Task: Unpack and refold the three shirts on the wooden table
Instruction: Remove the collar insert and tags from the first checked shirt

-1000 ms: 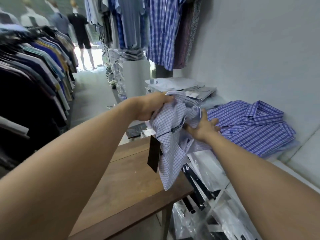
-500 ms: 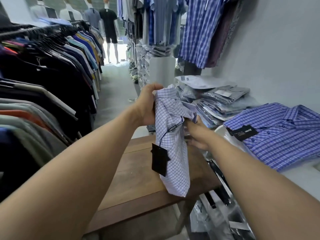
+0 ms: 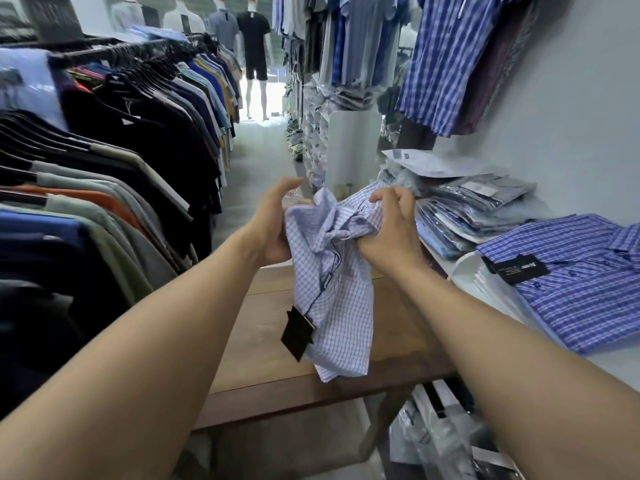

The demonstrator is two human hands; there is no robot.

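Observation:
A light checked shirt [image 3: 337, 299] hangs bunched over the wooden table [image 3: 263, 358], its lower end draped near the table's front edge. A black tag [image 3: 297, 332] dangles from it on a cord. My left hand [image 3: 273, 223] holds the shirt's upper left part, thumb and fingers partly spread. My right hand [image 3: 388, 233] grips the crumpled collar area with curled fingers. A folded blue plaid shirt [image 3: 581, 282] with a black tag lies on the white shelf to the right.
A rack of hanging shirts [image 3: 114, 174] lines the left side. Stacks of bagged shirts [image 3: 478, 209] sit on the right shelf, with plastic bags [image 3: 436, 441] under it. An aisle [image 3: 256, 157] runs ahead toward mannequins. Shirts hang on the right wall.
My right hand rose from the shirt's middle to its crumpled top. The shirt now spreads between both hands. The view shifted left and back from the shelf.

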